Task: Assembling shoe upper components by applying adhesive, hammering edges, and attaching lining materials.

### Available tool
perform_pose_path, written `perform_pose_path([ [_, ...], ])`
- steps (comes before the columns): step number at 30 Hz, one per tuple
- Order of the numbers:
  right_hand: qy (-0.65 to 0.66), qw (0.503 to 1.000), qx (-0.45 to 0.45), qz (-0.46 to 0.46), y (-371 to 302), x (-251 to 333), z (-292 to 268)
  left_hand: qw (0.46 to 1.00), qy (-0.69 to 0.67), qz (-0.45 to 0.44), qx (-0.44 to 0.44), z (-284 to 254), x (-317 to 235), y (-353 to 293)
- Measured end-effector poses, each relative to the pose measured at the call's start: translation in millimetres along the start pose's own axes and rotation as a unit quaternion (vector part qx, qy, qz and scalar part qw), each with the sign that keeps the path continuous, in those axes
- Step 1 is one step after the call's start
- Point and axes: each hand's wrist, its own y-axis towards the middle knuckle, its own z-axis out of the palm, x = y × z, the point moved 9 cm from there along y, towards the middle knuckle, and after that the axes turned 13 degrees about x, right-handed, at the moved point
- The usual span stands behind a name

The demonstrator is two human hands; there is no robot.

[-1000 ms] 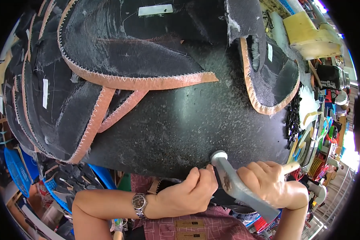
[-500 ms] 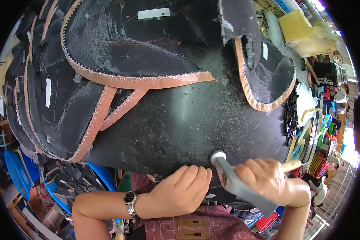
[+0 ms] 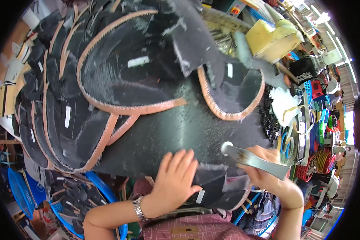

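My right hand (image 3: 264, 168) is closed round a hammer, whose grey metal head (image 3: 254, 158) points its round face toward the black work surface (image 3: 160, 140). My left hand (image 3: 174, 180) lies palm down with fingers stretched out at the near edge. Beside its thumb is a black leather piece (image 3: 216, 178) with a white tag, hanging over that edge; whether the hand presses on it I cannot tell. Beyond my hands lies a large black piece (image 3: 116, 90) edged with a brown, zigzag-stitched strip. A smaller curved piece (image 3: 240, 94) with the same edging sits right of it.
More black edged pieces (image 3: 64, 124) overlap at the left. A yellow block-shaped thing (image 3: 272, 40) and a white scalloped object (image 3: 285, 106) stand at the far right. Blue baskets (image 3: 104, 192) with black scraps are below the surface, and coloured baskets and tools crowd the right.
My left hand has gone from curled to spread flat. The hammer has lifted and shifted right. The black leather piece at the near edge now shows more, and the whole view has shifted.
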Motion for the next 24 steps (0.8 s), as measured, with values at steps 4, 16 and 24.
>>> perform_pose_path([
  [4,0.027,0.960,-0.274,0.045,-92,-21,-53,0.940,-0.322,0.101,-0.049,4,-27,21],
  [16,0.019,0.979,-0.191,0.074,55,-96,-48,0.899,0.417,0.130,0.029,-153,48,145],
  [24,-0.033,0.982,-0.111,0.152,74,-101,-32,0.954,0.229,0.155,-0.114,-236,-46,52],
])
